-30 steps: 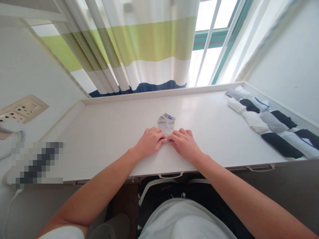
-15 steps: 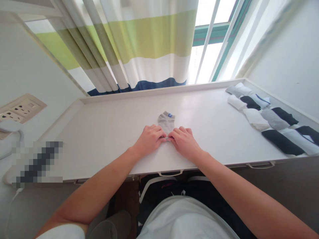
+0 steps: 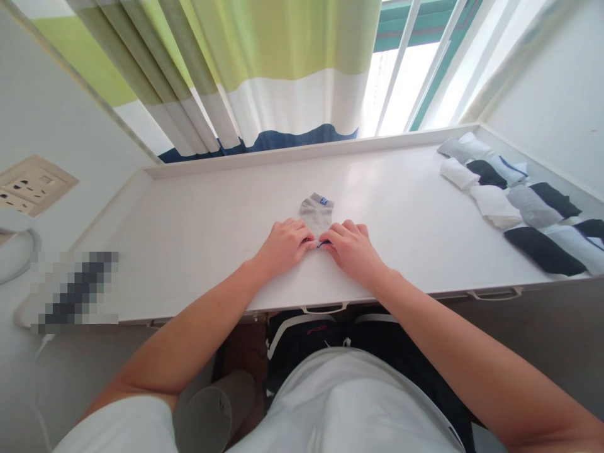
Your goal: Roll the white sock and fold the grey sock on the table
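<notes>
A small grey sock (image 3: 317,211) with a blue patch near its cuff lies on the white desk (image 3: 212,207), its cuff pointing away from me. My left hand (image 3: 285,248) pinches the near end of the sock from the left, fingers curled. From the right, my right hand (image 3: 352,249) pinches the same near end, where a bit of dark blue shows at the fingertips. The two hands almost meet, and they hide the part of the sock between them.
Several folded or rolled socks in white, grey and black (image 3: 542,250) lie in rows at the desk's right end. A raised rim (image 3: 283,153) borders the back. Sockets (image 3: 35,185) are on the left wall. A bin (image 3: 205,418) stands below.
The view has tilted down a little, so everything sits higher. Both hands stay at the sock's near end, and dark blue now shows by the right fingertips.
</notes>
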The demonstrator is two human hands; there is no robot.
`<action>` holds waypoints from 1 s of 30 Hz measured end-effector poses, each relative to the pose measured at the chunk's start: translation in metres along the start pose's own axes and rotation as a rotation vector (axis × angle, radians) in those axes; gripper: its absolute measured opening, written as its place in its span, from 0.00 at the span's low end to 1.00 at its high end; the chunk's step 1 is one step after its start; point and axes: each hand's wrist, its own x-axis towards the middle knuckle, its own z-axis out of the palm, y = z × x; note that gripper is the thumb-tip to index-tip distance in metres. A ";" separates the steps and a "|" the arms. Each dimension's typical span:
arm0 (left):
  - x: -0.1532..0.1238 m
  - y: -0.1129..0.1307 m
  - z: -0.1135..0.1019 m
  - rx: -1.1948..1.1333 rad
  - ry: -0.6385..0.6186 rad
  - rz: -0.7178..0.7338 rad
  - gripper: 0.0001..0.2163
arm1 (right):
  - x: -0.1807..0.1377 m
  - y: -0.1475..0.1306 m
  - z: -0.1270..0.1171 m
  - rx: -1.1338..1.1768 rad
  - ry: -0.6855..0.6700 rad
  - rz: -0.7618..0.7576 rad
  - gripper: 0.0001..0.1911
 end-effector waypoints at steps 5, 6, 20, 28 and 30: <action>-0.002 -0.002 0.000 -0.005 0.014 0.006 0.07 | 0.000 -0.001 -0.001 0.011 -0.035 0.028 0.13; -0.003 -0.002 0.000 0.001 0.021 0.012 0.07 | 0.000 -0.001 -0.001 0.009 -0.042 0.034 0.13; 0.000 -0.002 0.002 -0.010 0.015 0.016 0.09 | -0.002 -0.003 -0.002 -0.002 0.015 0.020 0.11; 0.000 -0.003 0.001 -0.017 0.017 0.022 0.10 | -0.001 0.000 0.000 -0.006 -0.013 -0.001 0.10; -0.001 -0.003 0.000 -0.019 0.019 0.021 0.09 | -0.001 0.001 0.000 -0.003 -0.019 0.004 0.10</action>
